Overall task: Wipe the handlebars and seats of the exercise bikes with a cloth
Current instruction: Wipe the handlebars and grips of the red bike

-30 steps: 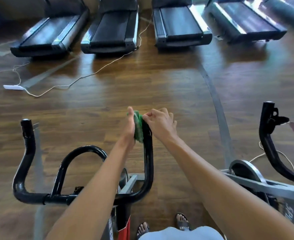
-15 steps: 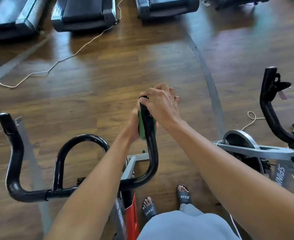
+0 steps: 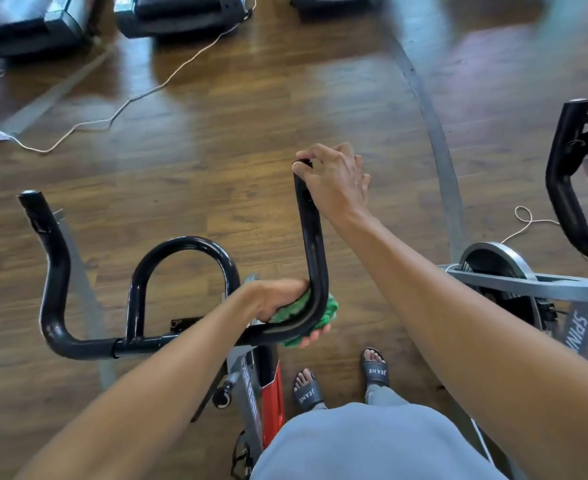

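Forearms (image 3: 167, 368) bare. Grey-blue garment (image 3: 365, 441) at waist, grey trouser leg (image 3: 380, 396) below. Black slide sandals (image 3: 307, 393), white "JEANE" lettering across straps.

Mostly hidden: green cloth (image 3: 330, 306), bunched behind handlebar (image 3: 315, 258) bend and under left hand (image 3: 278, 297) (only fingertips (image 3: 315, 337) show below bar). Right hand (image 3: 334, 181) covers bar tip. Treadmills (image 3: 181, 15) cut by top edge, blurred. Neighbouring bike (image 3: 528, 285) cut by right edge; frame lettering only partly readable.
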### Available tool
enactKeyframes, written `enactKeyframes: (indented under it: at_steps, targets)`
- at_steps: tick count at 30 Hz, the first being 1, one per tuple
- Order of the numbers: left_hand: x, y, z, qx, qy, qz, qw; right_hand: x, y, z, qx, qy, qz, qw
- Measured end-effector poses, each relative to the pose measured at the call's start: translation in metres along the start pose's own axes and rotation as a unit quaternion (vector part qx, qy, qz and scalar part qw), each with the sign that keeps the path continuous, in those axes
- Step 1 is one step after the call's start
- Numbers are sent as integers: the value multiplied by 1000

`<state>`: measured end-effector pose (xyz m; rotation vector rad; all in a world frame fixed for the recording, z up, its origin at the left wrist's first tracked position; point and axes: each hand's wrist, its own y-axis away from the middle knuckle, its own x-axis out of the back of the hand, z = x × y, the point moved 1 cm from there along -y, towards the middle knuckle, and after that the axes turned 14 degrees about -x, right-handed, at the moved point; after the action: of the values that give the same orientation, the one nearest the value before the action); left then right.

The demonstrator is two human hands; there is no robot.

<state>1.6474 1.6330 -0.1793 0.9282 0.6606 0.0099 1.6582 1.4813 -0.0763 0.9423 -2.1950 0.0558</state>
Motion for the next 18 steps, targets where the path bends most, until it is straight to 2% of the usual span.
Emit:
enactKeyframes:
  at_steps: [3,6,10,12,14,15,16,18]
  targets:
    - [5,16,-1,75,-223,5,972,-1,0,1,-4,4,-1,1000]
    - [-4,26,1,95,-311,33,945,-1,-2,2,-2,5,1,1000]
    - [-18,31,-3,-40,-305,97,947,-5,-3,7,-4,-28,17,999]
    - [-25,40,-4,-82,-393,123,907,-9,-1,7,-9,-34,22,999]
    - [-28,45,-6,-141,-497,229,825,-9,-1,6,-23,-46,2,999]
    - [-28,48,-8,-198,-476,309,799,-8,-1,6,-37,-61,-13,997]
    - [-30,52,-10,-278,-386,381,793,-7,0,5,-55,-79,-28,995]
    - [-32,65,-12,-419,-182,451,767,-9,14,3,-67,-74,-64,993]
